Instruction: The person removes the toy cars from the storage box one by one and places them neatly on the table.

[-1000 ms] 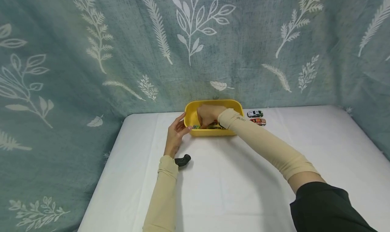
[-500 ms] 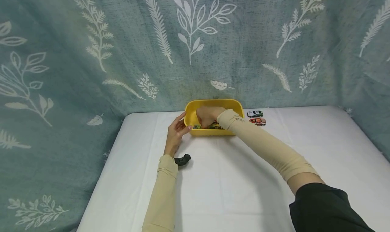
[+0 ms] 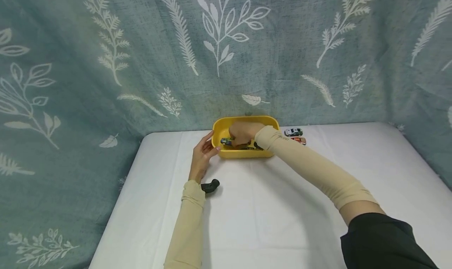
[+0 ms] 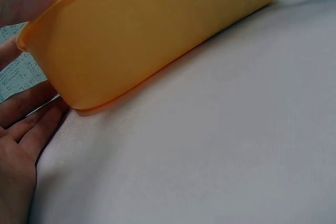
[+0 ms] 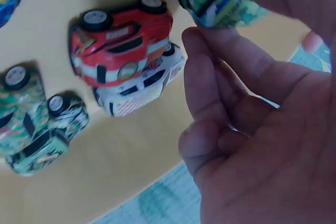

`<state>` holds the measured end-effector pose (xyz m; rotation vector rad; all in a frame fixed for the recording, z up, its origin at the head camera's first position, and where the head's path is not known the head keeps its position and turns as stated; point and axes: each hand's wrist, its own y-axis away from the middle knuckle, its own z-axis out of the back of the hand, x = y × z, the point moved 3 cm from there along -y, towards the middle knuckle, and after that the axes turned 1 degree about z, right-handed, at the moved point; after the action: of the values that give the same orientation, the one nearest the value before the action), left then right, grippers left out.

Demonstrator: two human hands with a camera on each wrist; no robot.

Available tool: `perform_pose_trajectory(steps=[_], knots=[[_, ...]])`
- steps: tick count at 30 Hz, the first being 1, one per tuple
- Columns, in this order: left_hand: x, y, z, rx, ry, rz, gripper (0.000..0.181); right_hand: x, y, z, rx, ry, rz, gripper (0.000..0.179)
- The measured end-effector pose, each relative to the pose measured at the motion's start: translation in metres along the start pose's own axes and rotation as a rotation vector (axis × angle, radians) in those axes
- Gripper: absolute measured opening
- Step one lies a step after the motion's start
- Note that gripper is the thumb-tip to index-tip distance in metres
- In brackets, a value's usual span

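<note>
A yellow plastic bin point(image 3: 247, 154) stands at the table's far edge. My left hand point(image 3: 200, 159) holds its left end, thumb on the rim point(image 4: 39, 3) and other fingers outside the wall. My right hand point(image 3: 243, 133) reaches into the bin and pinches a small blue-and-green toy car point(image 5: 218, 1) between thumb and fingers. In the right wrist view, a red toy car point(image 5: 126, 45) lies beside a white toy car point(image 5: 139, 90). Green patterned toy cars point(image 5: 44, 145) lie farther left, some cut off by the frame.
Right of the bin, a white-and-black toy car point(image 3: 293, 132) and a red-orange toy car point(image 3: 300, 140) stand on the white-covered table point(image 3: 233, 222). The red-orange one is partly behind the right sleeve. A leaf-patterned curtain point(image 3: 197, 92) hangs behind. A black device point(image 3: 210, 186) sits at the left wrist.
My right hand has come up slightly inside the bin, and the blue-and-green toy car now shows at its fingertips. The left hand stays on the bin's end.
</note>
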<state>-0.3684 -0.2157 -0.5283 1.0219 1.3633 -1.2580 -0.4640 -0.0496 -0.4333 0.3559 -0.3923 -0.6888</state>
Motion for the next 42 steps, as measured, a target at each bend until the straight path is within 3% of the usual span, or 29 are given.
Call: perform_pose_trajectory(steps=[8,21,32,42], knots=[[0.002,0.004,-0.001,-0.014,-0.004,0.024,0.068,-0.015,0.025,0.007,-0.053,-0.029,0.011,0.033],[0.002,0.003,-0.002,-0.002,-0.008,0.034,0.070,-0.037,0.089,0.032,-0.129,0.017,-0.014,0.019],[-0.002,0.001,-0.005,0.009,-0.015,0.034,0.070,-0.068,0.150,0.023,-0.171,0.048,-0.063,0.018],[-0.002,0.002,-0.004,-0.009,-0.017,0.029,0.069,-0.096,0.192,0.009,-0.167,0.116,-0.105,0.024]])
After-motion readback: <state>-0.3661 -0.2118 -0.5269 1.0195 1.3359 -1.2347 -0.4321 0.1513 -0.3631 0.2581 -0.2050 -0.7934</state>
